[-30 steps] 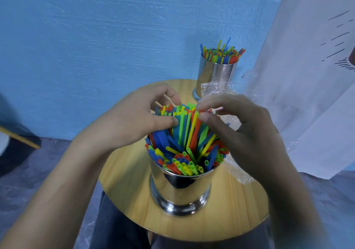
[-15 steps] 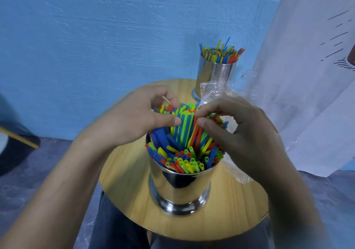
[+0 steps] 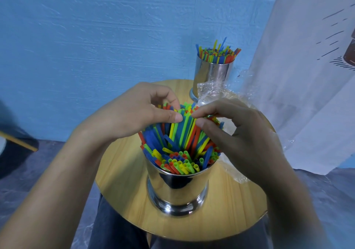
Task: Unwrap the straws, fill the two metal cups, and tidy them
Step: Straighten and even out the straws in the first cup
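1. Steel near cup (image 3: 178, 187) stands at the front of our round table (image 3: 123, 181), packed with bright straws (image 3: 182, 133) that fan upward from it.
2. Our left hand (image 3: 134, 118) sits at the left of the bunch, fingers curled, thumb and forefinger pinching the raised tips.
3. Our right hand (image 3: 240, 133) mirrors it from the right, thumb and forefinger nipping the same tuft. The two thumbs lie just apart.
4. What the next move turns on: the raised straws run near upright, their long axis tilted toward the wall, and they lie directly between our hands. Neither hand is nearer. A shorter row sits low at the near rim.
5. We judge that the coming move is a squeeze or a press down along that axis, to level the tuft.
6. At the back, the far cup (image 3: 213, 75) stands full, with a clear wrapper (image 3: 215, 89) crumpled just in front of it.
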`<state>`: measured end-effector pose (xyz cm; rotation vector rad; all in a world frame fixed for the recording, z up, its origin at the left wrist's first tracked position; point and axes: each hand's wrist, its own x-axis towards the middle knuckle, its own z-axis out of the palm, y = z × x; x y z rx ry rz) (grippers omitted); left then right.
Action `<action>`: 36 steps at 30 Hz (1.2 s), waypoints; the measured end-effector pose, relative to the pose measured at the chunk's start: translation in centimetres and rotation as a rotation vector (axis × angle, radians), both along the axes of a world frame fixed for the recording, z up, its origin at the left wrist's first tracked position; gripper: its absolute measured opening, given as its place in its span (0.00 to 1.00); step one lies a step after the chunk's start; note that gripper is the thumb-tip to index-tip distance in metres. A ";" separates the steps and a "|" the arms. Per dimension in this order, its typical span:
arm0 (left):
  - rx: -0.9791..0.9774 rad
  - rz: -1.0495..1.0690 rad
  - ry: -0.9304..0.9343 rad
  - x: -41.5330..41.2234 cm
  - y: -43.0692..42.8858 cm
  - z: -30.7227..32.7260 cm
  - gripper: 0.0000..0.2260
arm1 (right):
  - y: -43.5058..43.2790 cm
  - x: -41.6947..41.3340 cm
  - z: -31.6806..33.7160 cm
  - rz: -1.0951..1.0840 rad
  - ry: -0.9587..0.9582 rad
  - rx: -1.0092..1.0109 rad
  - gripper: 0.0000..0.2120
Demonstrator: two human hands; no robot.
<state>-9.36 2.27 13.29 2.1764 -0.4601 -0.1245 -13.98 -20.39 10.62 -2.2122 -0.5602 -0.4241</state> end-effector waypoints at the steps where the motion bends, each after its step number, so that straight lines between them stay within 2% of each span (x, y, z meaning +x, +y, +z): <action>1: -0.007 -0.002 -0.008 0.0 0.0 0.0 0.04 | 0.0 0.0 0.0 -0.001 -0.002 -0.004 0.04; 5: -0.120 0.025 -0.052 0.4 0.2 0.1 0.08 | 0.0 0.0 0.0 -0.002 -0.006 0.001 0.04; 12: -0.504 0.082 -0.177 0.8 0.2 2.0 0.05 | 0.2 0.1 0.0 -0.001 -0.016 0.002 0.05; 17: -0.892 0.211 -0.194 2.5 1.1 2.9 0.07 | 0.3 0.2 -0.1 0.007 -0.006 0.010 0.05; 21: -1.039 0.283 -0.221 3.1 1.5 2.6 0.09 | 0.3 0.2 -0.1 0.008 -0.006 0.040 0.04; 24: -1.143 0.316 -0.200 2.8 1.5 1.9 0.07 | 0.3 0.2 -0.2 -0.021 0.015 0.049 0.15; 27: -1.222 0.338 -0.169 2.3 1.3 1.1 0.06 | 0.6 0.4 -0.4 -0.039 0.045 0.067 0.22; 29: -1.252 0.350 -0.156 1.6 1.0 0.5 0.05 | 0.7 0.5 -0.5 -0.019 0.040 0.078 0.16; 31: -1.265 0.376 -0.140 1.0 0.7 -0.4 0.05 | 0.8 0.7 -0.5 0.002 0.014 0.125 0.06; 32: -1.262 0.393 -0.132 0.7 0.6 -0.8 0.05 | 0.8 0.7 -0.4 0.016 0.003 0.180 0.03; 36: -1.120 0.449 -0.131 -0.3 0.5 -1.9 0.04 | 0.7 0.7 -0.1 0.085 -0.010 0.533 0.05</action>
